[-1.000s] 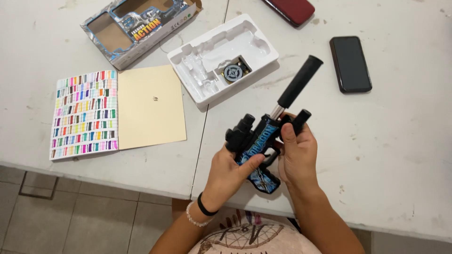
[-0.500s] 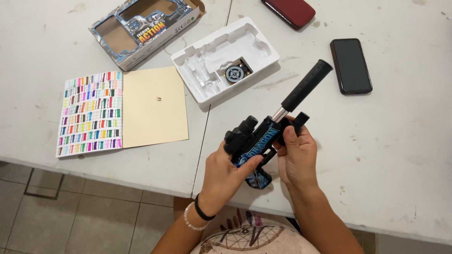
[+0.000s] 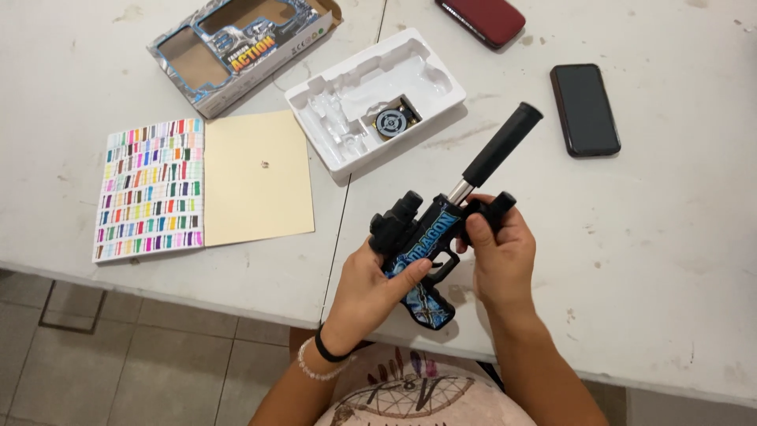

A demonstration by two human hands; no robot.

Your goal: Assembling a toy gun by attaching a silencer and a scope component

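Toy gun gripped: left hand rear, right hand front.

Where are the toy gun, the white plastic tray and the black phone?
toy gun (image 3: 426, 241), head view, blue side panel.
white plastic tray (image 3: 315, 99), head view, left rim.
black phone (image 3: 584, 109), head view, screen middle.

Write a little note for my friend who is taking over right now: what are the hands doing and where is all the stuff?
Left hand: wrapped around the grip of the black and blue toy gun, held above the white table.
Right hand: pinching the black front handle under the long barrel.
White plastic tray: out of the box, with one round part left inside.
Cardboard box: empty, at the far left.
Colourful sticker sheet and tan card: lying flat on the left.
Black phone and red case: far right, untouched.
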